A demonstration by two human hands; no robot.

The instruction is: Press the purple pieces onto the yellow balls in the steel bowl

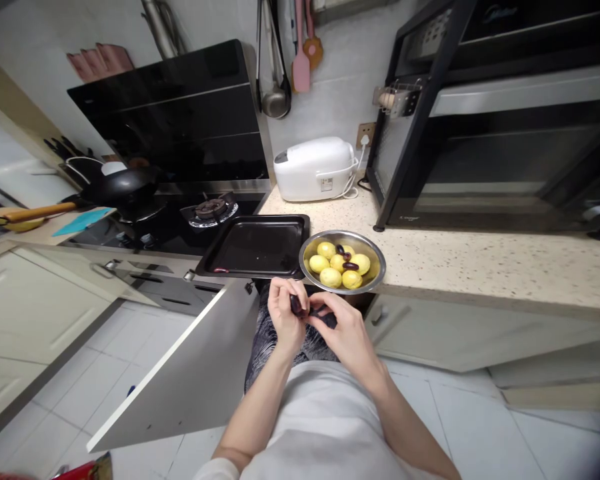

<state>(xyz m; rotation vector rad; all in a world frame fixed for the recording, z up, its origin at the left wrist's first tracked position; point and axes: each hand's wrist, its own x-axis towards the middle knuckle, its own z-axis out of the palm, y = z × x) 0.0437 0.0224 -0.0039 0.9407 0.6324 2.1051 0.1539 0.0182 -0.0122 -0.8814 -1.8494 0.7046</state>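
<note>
My left hand (286,310) is closed around a dark purple oblong fruit (296,305), just in front of the counter edge. Close against it, my right hand (341,328) has its fingers bent in a pinch at the fruit's near end. Something dark shows between those fingers, too small and blurred to name. Beyond my hands a steel bowl (380,272) sits at the counter's front edge. Several yellow round pieces (331,277), fruit or potatoes, lie in it. On top of them rest a few dark purple oblong fruits (351,266) like the held one.
Left of the bowl lies a black baking tray (260,245), overlapping the hob. A white rice cooker (315,170) stands behind, with an oven (510,153) on the right. An opened cabinet door (190,373) juts out at my left. A wok (123,187) sits on the hob.
</note>
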